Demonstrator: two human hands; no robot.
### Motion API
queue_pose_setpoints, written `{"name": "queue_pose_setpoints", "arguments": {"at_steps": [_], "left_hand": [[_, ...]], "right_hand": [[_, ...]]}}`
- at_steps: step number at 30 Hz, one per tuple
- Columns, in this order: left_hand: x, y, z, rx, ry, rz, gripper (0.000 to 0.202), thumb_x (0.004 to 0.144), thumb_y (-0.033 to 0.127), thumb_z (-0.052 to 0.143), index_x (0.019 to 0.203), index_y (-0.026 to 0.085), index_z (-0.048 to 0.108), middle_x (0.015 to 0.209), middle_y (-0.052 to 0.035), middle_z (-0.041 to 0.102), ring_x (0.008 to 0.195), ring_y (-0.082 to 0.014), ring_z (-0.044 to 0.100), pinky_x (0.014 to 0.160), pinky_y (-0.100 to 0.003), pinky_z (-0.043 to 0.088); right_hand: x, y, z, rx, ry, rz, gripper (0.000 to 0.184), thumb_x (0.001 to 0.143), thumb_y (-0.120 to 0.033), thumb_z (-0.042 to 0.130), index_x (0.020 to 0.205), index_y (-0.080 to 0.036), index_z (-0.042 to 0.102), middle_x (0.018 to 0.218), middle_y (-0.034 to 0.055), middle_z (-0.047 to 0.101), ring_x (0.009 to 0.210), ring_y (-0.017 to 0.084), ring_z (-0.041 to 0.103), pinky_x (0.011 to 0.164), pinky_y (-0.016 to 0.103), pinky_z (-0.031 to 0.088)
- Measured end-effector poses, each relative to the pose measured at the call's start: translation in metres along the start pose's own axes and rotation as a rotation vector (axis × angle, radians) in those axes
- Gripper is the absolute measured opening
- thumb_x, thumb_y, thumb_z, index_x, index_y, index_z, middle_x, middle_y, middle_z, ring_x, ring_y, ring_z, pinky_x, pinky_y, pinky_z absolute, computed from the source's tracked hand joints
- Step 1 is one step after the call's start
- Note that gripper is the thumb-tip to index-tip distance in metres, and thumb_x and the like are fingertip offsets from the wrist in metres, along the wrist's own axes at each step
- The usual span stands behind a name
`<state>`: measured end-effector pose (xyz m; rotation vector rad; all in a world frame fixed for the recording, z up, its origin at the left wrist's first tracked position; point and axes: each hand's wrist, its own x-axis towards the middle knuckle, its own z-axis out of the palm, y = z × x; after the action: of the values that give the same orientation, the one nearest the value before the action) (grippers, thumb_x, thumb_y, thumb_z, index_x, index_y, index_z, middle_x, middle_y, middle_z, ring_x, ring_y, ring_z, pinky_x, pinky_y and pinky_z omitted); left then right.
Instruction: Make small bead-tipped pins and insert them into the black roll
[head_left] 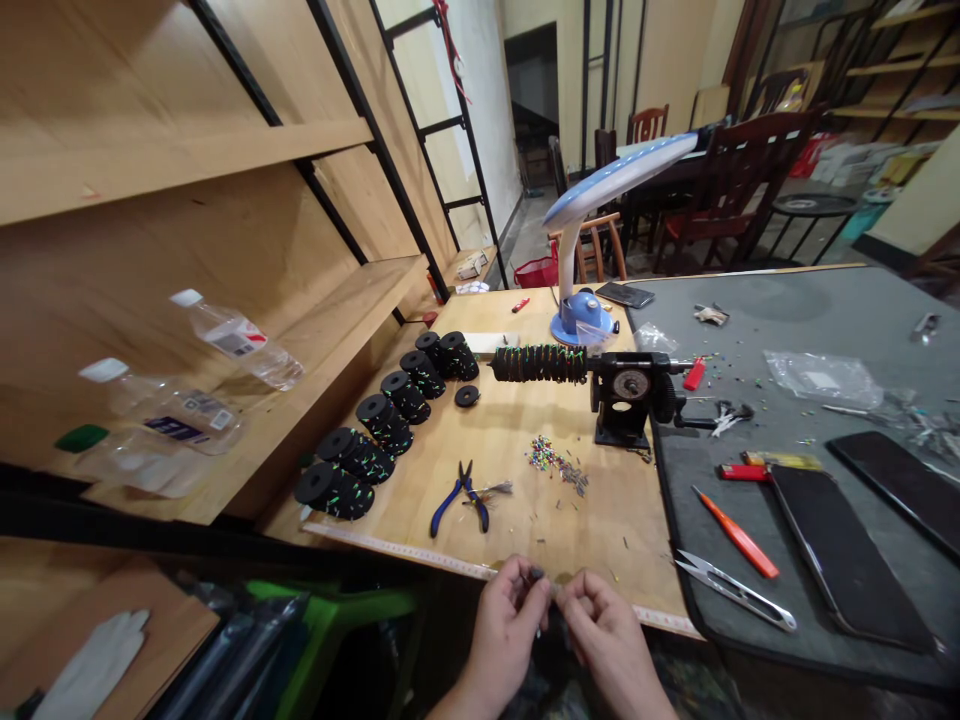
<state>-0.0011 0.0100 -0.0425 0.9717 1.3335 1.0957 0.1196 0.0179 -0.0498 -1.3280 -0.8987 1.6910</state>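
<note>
At the front edge of the wooden table, my left hand [511, 625] and my right hand [600, 625] are close together, with fingertips pinched. Something small and dark shows at the left fingertips; what either hand holds is too small to name. Beyond them lie blue-handled pliers [459, 498] with jaws pointing away, beside a tuft of thin strands. A pile of coloured beads [546, 455] sits next to small grey metal pieces [576, 480]. Farther back stands a black hand-cranked winder [626, 395], its shaft carrying black foam spools [540, 364] wound with line.
Stacks of black spools [386, 422] line the table's left side. A blue desk lamp [581, 318] stands behind. On the grey mat [720, 480] lie thread snips [739, 590], an orange tool [739, 533] and phones [844, 560]. Bottles [244, 340] rest on the left shelf.
</note>
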Motion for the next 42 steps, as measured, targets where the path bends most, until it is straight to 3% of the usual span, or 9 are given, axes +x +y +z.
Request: {"name": "queue_pose_setpoints", "arguments": {"at_steps": [8,18,27,34,42], "left_hand": [[-0.003,-0.008,-0.003,0.167,0.010,0.111,0.019,0.085,0.031,0.058,0.073,0.016,0.052,0.062,0.0038,0.049,0.057,-0.0095,0.045,0.054,-0.019,0.038],[-0.005,0.004,-0.003,0.251,-0.022,0.139,0.015,0.084,0.028,0.057,0.075,0.016,0.057,0.064,0.0010,0.057,0.058,-0.0118,0.052,0.055,-0.020,0.041],[-0.005,0.004,-0.001,0.132,-0.032,0.061,0.022,0.081,0.035,0.062,0.073,0.016,0.056,0.061,0.0031,0.052,0.055,-0.0103,0.048,0.053,-0.019,0.039],[-0.008,0.005,0.007,-0.024,-0.040,-0.005,0.029,0.081,0.042,0.063,0.072,0.017,0.052,0.059,0.0042,0.051,0.053,-0.0104,0.049,0.053,-0.021,0.041],[-0.009,-0.005,0.003,0.317,-0.046,0.162,0.013,0.086,0.026,0.055,0.079,0.016,0.059,0.070,-0.0031,0.063,0.062,-0.0143,0.057,0.059,-0.022,0.043]], "right_hand": [[0.003,0.000,-0.001,-0.024,-0.024,-0.052,0.052,0.067,-0.070,0.059,0.066,-0.020,0.049,0.038,-0.0131,0.035,0.033,0.004,0.028,0.036,0.018,0.019],[0.007,-0.002,-0.003,-0.019,-0.055,-0.045,0.051,0.067,-0.069,0.061,0.074,-0.019,0.052,0.035,-0.0144,0.034,0.031,0.005,0.027,0.036,0.018,0.017],[0.008,-0.002,-0.001,0.014,-0.045,-0.038,0.051,0.065,-0.070,0.061,0.067,-0.019,0.051,0.032,-0.0150,0.032,0.029,0.004,0.023,0.035,0.018,0.017],[0.008,0.000,0.003,0.088,-0.028,-0.034,0.048,0.066,-0.066,0.062,0.067,-0.020,0.049,0.031,-0.0137,0.036,0.029,0.005,0.029,0.037,0.018,0.024],[0.010,0.000,0.002,0.043,0.004,0.023,0.036,0.064,-0.054,0.061,0.059,-0.023,0.043,0.026,-0.0146,0.031,0.024,0.003,0.020,0.031,0.016,0.013]]}}
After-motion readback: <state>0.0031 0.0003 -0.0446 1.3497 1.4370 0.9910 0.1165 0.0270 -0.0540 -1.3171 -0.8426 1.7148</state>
